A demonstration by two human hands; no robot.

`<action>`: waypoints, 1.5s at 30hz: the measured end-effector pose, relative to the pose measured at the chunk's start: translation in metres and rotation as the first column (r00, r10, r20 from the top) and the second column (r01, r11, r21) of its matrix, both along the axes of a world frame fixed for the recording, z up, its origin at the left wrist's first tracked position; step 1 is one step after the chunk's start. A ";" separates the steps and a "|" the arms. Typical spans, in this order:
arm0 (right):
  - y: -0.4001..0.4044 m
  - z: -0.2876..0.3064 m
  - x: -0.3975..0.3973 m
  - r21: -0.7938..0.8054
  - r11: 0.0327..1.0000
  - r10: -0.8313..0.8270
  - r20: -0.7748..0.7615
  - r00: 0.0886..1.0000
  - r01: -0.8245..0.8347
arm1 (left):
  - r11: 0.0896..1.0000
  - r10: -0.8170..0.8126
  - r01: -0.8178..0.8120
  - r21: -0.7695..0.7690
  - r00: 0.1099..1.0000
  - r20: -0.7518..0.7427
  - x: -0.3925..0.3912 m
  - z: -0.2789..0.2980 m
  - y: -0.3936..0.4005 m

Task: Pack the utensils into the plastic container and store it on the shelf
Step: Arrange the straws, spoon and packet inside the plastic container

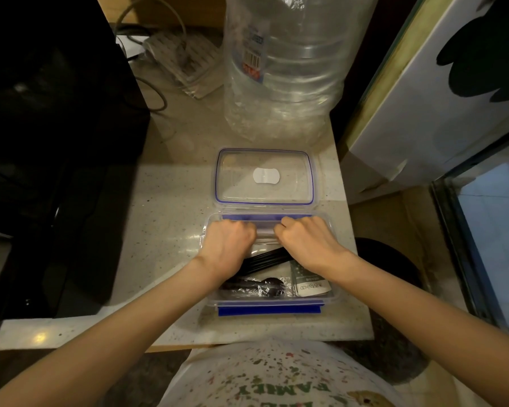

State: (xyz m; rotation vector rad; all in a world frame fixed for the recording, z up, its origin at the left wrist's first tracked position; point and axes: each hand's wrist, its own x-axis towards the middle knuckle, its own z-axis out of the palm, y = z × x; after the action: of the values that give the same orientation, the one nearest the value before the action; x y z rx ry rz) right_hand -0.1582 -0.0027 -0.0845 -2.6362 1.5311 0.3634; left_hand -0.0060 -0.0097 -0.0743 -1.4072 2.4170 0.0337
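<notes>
A clear plastic container (pixel 272 304) with blue clips stands open on the speckled counter. Its clear lid (pixel 235 189), rimmed in blue, lies flat just behind it. Both of my hands are inside the container's far half, knuckles up and fingers curled. My left hand (pixel 228 245) and my right hand (pixel 306 242) pinch a clear wrapped packet (pixel 265 233) between them. Under my wrists lie long black utensils (pixel 265 258), slanted across the box. A black spoon in plastic wrap (pixel 266 286) and a printed sachet (pixel 310 284) rest at the near side.
A large clear water bottle (pixel 285 69) stands behind the lid. A black appliance (pixel 56 142) fills the counter's left side, with a power strip (pixel 182 60) and cables at the back. A white box (pixel 423 113) leans at the right. The counter's right edge runs beside the container.
</notes>
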 end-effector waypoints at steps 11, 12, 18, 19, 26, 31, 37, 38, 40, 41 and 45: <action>0.000 0.007 -0.005 -0.003 1.000 -0.029 0.054 0.998 0.029 | 0.993 -0.049 0.039 -0.112 0.995 -0.092 0.004 0.000 0.001; 0.001 0.007 -0.005 -0.006 0.999 -0.036 0.065 0.997 0.036 | 0.990 -0.062 0.045 -0.136 0.990 -0.124 0.006 -0.006 0.000; -0.001 0.010 -0.014 -0.048 0.997 -0.047 0.101 0.994 0.052 | 0.995 -0.056 0.040 -0.096 0.985 -0.164 0.002 -0.011 0.004; -0.001 0.015 -0.017 -0.038 0.998 -0.043 0.127 0.991 0.048 | 0.998 -0.031 0.019 -0.067 0.983 -0.180 0.002 -0.010 0.004; 0.017 0.065 -0.045 0.102 0.995 -0.038 0.133 0.990 0.025 | 0.989 0.003 0.061 0.135 0.902 -0.431 -0.009 0.004 0.016; 0.027 0.056 -0.029 0.180 0.983 0.076 -0.158 0.984 -0.047 | 0.979 0.046 0.046 0.198 0.899 -0.435 -0.022 -0.002 0.017; 0.028 0.049 -0.025 0.241 0.970 0.078 -0.211 0.974 -0.025 | 0.977 0.084 0.008 0.215 0.906 -0.415 -0.018 -0.007 0.017; 0.028 0.049 -0.025 0.249 0.968 0.078 -0.215 0.973 -0.022 | 0.977 0.086 0.006 0.214 0.904 -0.418 -0.018 -0.008 0.016; 0.027 0.047 -0.025 0.258 0.966 0.082 -0.223 0.971 -0.022 | 0.978 0.082 0.008 0.209 0.903 -0.421 -0.018 -0.008 0.016; 0.028 0.046 -0.025 0.257 0.966 0.085 -0.223 0.971 -0.025 | 0.978 0.083 0.009 0.209 0.902 -0.425 -0.019 -0.008 0.015; 0.029 0.043 -0.024 0.272 0.962 0.081 -0.207 0.975 -0.022 | 0.976 0.094 0.004 0.217 0.894 -0.438 -0.019 -0.009 0.015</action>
State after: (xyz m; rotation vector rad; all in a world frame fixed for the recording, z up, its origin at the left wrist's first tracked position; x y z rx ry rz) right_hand -0.1827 0.0264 -0.0419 -2.4925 1.3533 0.8247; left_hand -0.0253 0.0050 -0.0834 -1.4806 2.6315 0.6798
